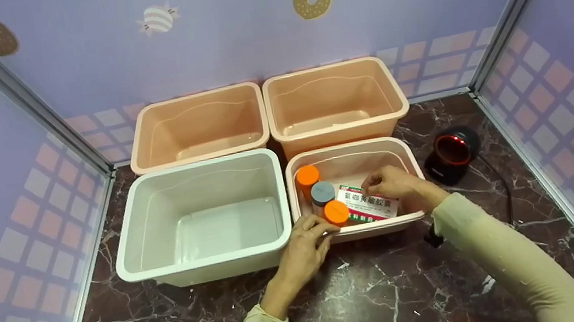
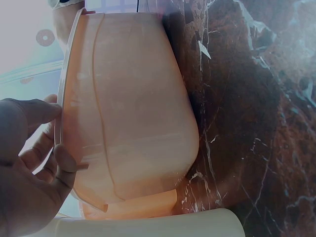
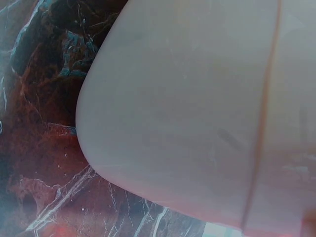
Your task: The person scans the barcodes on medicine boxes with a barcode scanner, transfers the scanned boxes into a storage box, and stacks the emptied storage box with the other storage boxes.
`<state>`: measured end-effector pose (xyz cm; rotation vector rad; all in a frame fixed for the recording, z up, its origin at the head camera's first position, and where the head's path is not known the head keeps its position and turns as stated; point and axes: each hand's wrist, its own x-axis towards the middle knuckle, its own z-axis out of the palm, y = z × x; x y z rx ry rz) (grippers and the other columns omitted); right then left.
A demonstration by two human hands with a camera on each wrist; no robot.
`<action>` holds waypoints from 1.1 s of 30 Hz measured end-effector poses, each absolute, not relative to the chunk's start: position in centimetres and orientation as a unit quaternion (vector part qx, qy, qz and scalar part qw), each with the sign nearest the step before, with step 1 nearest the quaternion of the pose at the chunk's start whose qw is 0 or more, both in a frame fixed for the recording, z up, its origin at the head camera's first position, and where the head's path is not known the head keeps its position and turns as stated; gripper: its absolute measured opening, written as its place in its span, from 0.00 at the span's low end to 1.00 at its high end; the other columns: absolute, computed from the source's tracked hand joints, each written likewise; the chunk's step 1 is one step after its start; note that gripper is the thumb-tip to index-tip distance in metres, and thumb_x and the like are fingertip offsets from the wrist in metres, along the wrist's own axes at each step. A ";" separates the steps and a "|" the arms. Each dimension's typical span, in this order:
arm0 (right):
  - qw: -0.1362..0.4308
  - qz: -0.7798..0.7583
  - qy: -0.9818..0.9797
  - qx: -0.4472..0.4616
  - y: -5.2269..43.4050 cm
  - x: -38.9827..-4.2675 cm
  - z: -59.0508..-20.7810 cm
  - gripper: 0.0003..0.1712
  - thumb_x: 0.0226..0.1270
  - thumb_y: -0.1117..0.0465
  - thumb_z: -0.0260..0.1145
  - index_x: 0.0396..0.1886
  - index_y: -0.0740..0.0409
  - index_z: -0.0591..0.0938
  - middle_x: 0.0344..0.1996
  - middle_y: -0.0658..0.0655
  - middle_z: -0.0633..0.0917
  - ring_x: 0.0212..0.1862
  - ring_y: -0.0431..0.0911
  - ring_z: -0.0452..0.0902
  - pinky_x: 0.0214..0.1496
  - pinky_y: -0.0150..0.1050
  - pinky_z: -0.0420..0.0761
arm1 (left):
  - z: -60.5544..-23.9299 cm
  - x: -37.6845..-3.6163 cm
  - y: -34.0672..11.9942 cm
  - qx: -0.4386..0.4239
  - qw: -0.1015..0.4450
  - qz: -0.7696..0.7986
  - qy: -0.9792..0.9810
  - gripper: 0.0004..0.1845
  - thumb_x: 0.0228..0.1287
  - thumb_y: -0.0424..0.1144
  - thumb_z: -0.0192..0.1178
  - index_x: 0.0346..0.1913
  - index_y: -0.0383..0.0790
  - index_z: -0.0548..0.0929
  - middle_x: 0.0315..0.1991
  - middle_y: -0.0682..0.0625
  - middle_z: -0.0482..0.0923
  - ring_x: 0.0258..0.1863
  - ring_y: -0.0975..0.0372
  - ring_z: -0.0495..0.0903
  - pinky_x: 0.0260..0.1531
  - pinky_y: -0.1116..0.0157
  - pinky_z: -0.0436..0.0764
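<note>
In the head view, a pale pink bin (image 1: 352,147) stands at the front right. Inside it are two bottles with orange caps, the far bottle (image 1: 308,176) and the near bottle (image 1: 336,213), with a grey-capped bottle (image 1: 323,193) between them. Beside these lies a white medicine box (image 1: 362,204) with red and green bands. My right hand (image 1: 392,183) reaches over the bin's right side and pinches the box's upper edge with curled fingers. At the front left corner my left hand (image 1: 304,247) grips the bin's rim, fingertips close to the near orange cap.
A white bin (image 1: 206,266) stands left of the pink one. Behind are two peach bins, a left bin (image 1: 195,98) and a right bin (image 1: 330,69). A black scanner (image 1: 452,156) glowing red sits at the right with its cable. Patterned walls enclose the dark marbled tabletop (image 1: 371,294).
</note>
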<state>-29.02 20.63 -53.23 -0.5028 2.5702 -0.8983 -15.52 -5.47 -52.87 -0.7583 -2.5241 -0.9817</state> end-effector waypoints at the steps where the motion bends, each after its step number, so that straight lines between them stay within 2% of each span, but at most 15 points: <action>1: 0.189 -0.320 0.912 -0.175 20.6 -29.0 -53.2 0.09 0.58 0.58 0.63 0.35 0.54 0.86 0.33 0.52 0.87 0.32 0.39 0.73 0.37 0.31 0.71 | -52.9 -15.5 -5.5 -0.265 0.163 -0.344 -0.886 0.09 0.58 0.35 0.64 0.40 0.50 0.86 0.37 0.57 0.78 0.44 0.64 0.74 0.49 0.67 0.73; 10: 0.209 -0.329 0.905 -0.169 20.6 -28.8 -53.0 0.11 0.55 0.57 0.66 0.37 0.55 0.85 0.28 0.49 0.84 0.23 0.38 0.70 0.24 0.31 0.68 | -52.9 -15.5 -5.4 -0.264 0.162 -0.345 -0.886 0.08 0.58 0.35 0.64 0.40 0.51 0.86 0.37 0.58 0.78 0.45 0.64 0.74 0.49 0.66 0.73; 22: 0.205 -0.362 0.894 -0.169 20.8 -28.4 -52.7 0.08 0.56 0.59 0.67 0.34 0.57 0.84 0.24 0.47 0.81 0.21 0.37 0.67 0.19 0.30 0.67 | -53.0 -15.6 -5.4 -0.260 0.159 -0.348 -0.886 0.07 0.58 0.36 0.64 0.39 0.50 0.86 0.36 0.58 0.78 0.44 0.64 0.74 0.47 0.67 0.73; 29: 0.149 -0.361 0.899 -0.196 20.9 -28.3 -51.9 0.08 0.53 0.58 0.70 0.34 0.54 0.85 0.26 0.50 0.84 0.28 0.38 0.74 0.31 0.30 0.72 | -52.9 -15.5 -5.5 -0.266 0.164 -0.345 -0.885 0.08 0.58 0.35 0.64 0.40 0.50 0.86 0.37 0.58 0.78 0.43 0.64 0.74 0.47 0.67 0.73; 33: 0.121 -0.365 0.900 -0.207 21.0 -28.1 -51.2 0.09 0.53 0.58 0.71 0.34 0.55 0.85 0.26 0.53 0.86 0.29 0.40 0.77 0.32 0.31 0.74 | -52.9 -15.5 -5.5 -0.268 0.163 -0.348 -0.884 0.08 0.58 0.35 0.64 0.40 0.50 0.85 0.36 0.58 0.78 0.42 0.64 0.73 0.46 0.67 0.73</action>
